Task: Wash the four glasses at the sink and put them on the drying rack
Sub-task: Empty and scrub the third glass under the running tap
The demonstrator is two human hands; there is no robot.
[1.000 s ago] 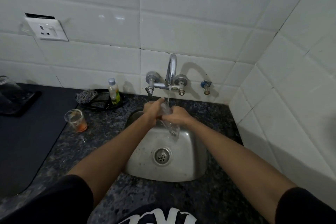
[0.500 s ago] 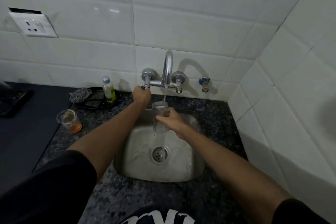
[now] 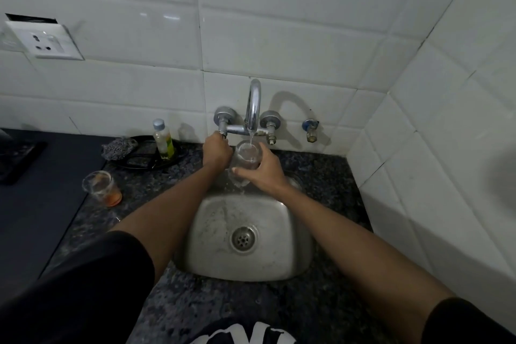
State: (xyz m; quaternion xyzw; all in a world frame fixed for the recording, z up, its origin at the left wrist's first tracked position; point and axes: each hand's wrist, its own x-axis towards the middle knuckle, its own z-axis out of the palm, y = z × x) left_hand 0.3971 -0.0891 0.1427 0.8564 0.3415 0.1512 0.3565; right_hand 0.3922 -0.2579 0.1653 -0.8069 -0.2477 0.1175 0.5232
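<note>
A clear glass (image 3: pixel 245 156) stands upright under the chrome tap's spout (image 3: pixel 253 109), and a thin stream of water falls into it. My right hand (image 3: pixel 265 169) grips this glass from the right, above the back of the steel sink (image 3: pixel 215 234). My left hand (image 3: pixel 216 151) is curled round the tap's left handle (image 3: pixel 222 133), just left of the glass. A second glass (image 3: pixel 102 188) with orange dregs stands on the dark counter at the left. No drying rack is in view.
A small soap bottle (image 3: pixel 163 139) and a grey scrubber (image 3: pixel 118 148) sit on a black tray (image 3: pixel 145 160) behind the dirty glass. A dark mat (image 3: pixel 36 204) covers the counter's left part. White tiled walls close the back and right; a wall socket (image 3: pixel 44 40) is upper left.
My left hand left the glass and went up to the tap's left handle. My right hand turned the glass upright and raised it closer under the spout.
</note>
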